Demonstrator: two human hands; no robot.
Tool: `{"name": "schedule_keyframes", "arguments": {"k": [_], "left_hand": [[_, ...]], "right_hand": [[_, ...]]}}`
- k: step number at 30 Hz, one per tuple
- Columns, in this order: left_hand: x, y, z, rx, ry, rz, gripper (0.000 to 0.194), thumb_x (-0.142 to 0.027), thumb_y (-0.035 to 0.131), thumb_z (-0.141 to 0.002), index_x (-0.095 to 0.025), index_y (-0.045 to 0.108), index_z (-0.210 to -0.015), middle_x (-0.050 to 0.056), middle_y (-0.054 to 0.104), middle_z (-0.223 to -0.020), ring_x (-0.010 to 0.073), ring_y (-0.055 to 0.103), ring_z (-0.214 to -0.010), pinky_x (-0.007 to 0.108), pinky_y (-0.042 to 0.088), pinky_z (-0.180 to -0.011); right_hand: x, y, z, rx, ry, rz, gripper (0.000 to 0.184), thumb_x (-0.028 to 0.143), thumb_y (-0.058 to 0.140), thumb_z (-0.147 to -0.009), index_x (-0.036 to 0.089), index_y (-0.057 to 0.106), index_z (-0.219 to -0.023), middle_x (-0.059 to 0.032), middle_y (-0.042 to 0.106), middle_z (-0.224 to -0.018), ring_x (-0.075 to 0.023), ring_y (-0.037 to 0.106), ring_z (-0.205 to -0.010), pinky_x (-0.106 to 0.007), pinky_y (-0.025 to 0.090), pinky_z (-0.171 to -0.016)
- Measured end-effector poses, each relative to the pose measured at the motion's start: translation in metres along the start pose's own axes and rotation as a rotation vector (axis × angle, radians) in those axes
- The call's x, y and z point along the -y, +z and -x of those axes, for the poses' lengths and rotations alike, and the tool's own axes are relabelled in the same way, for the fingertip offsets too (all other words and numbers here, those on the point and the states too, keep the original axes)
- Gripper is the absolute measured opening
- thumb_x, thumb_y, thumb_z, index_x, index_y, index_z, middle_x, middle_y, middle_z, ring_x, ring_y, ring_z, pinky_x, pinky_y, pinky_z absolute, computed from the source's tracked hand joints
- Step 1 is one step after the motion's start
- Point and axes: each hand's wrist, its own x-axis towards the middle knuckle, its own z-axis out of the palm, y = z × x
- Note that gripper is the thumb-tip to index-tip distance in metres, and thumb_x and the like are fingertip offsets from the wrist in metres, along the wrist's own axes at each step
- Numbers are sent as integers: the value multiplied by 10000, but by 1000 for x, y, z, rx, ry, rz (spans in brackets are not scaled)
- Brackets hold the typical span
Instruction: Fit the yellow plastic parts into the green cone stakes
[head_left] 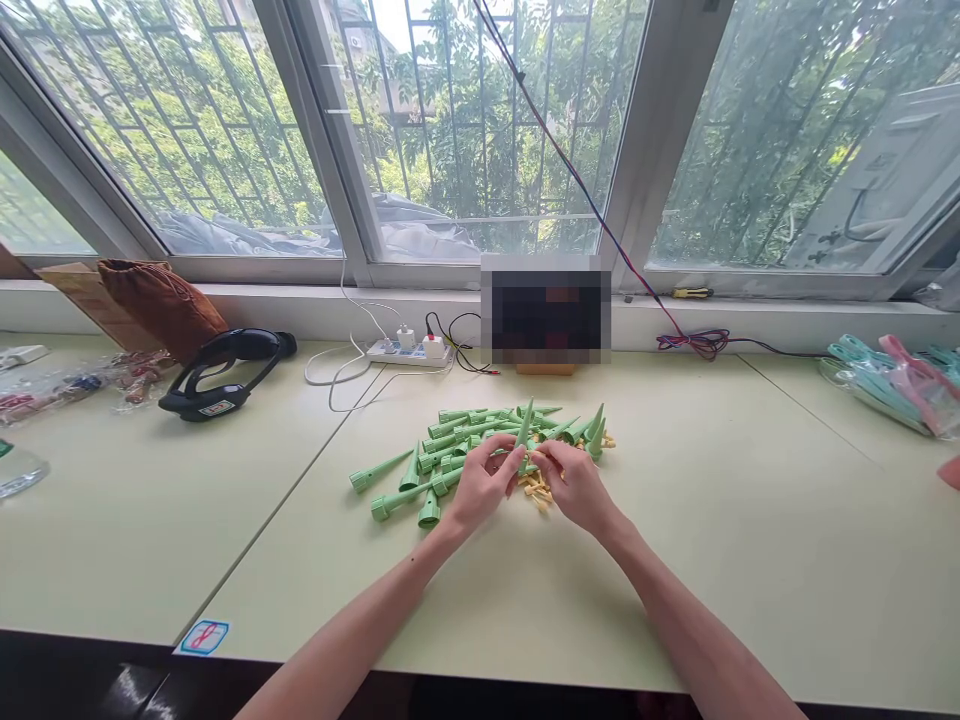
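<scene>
My left hand [484,485] is closed around a green plastic plant-watering spike [526,424], which stands point up in its fingers. My right hand [577,484] is beside it, thumb and fingers pinched at the spike's side on what looks like a small yellow plastic piece [533,455], mostly hidden by the fingertips. Behind and left of my hands lies a pile of similar green spikes [439,460] with round collars. Some spikes [596,435] stand or lean at the pile's right end. Small yellow pieces [537,492] lie loose on the table between and below my hands.
A power strip [409,352] with plugs and white cables sits at the back, near a blurred-out box [546,315]. On the left are a black headset [225,375] and a brown pouch [157,305]. Bagged teal and pink items [896,385] lie at right.
</scene>
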Motion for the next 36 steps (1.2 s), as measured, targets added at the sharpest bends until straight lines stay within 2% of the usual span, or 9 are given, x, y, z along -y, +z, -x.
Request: {"name": "schedule_keyframes", "arguments": {"k": [11, 17, 22, 24, 26, 31, 33, 36], "left_hand": [[5, 0, -1, 28, -4, 43, 312, -413, 690, -819, -156, 610, -976, -38, 534, -535, 97, 495, -454, 218, 430, -435], [4, 0, -1, 3, 9, 28, 342, -414, 709, -796, -147, 631, -996, -27, 552, -557, 106, 513, -462, 220, 442, -416], [1, 1, 0, -3, 18, -5, 311, -431, 654, -842, -154, 637, -982, -31, 533, -546, 91, 488, -442, 201, 410, -403], [-1, 2, 0, -22, 11, -10, 306, -436, 645, -849, -154, 629, -965, -38, 514, -528, 85, 470, -430, 194, 389, -397], [-3, 2, 0, -44, 0, -14, 307, -441, 643, -849, -152, 621, -949, -40, 508, -514, 82, 460, -424, 190, 377, -397], [-7, 3, -1, -94, -26, -18, 320, -460, 629, -853, -150, 610, -928, -44, 500, -496, 83, 459, -412, 186, 358, -394], [-7, 2, -1, -113, -30, -12, 324, -469, 629, -851, -153, 608, -919, -44, 502, -510, 82, 462, -410, 185, 357, -388], [-6, 2, -1, -110, -22, -9, 317, -469, 627, -852, -157, 607, -908, -44, 500, -529, 81, 465, -418, 185, 356, -389]], "right_hand": [[1, 0, 0, 47, 113, -112, 339, 353, 394, -982, 210, 388, -675, 44, 385, -573, -119, 330, -523, -257, 276, -520], [0, 0, 0, 67, 159, -160, 355, 369, 382, -985, 216, 352, -665, 43, 391, -566, -119, 352, -514, -258, 276, -512], [3, 1, 0, 35, 177, -191, 363, 401, 404, -983, 215, 385, -672, 52, 358, -555, -115, 324, -499, -254, 270, -491], [5, 1, 0, 17, 162, -190, 341, 406, 420, -981, 209, 444, -703, 47, 386, -571, -118, 345, -510, -254, 286, -495], [6, 0, 0, 7, 136, -195, 287, 404, 444, -975, 199, 522, -790, 27, 474, -622, -126, 409, -540, -255, 329, -515], [9, -2, 1, -35, 85, -165, 223, 378, 549, -928, 178, 591, -1019, -55, 640, -871, -149, 537, -624, -277, 448, -561], [8, -1, 1, -50, 52, -141, 207, 348, 560, -923, 178, 600, -1036, -75, 654, -953, -152, 560, -648, -284, 474, -576], [6, 0, 1, -66, 11, -111, 164, 308, 541, -937, 183, 616, -1012, -75, 662, -966, -160, 582, -688, -290, 487, -598]]}}
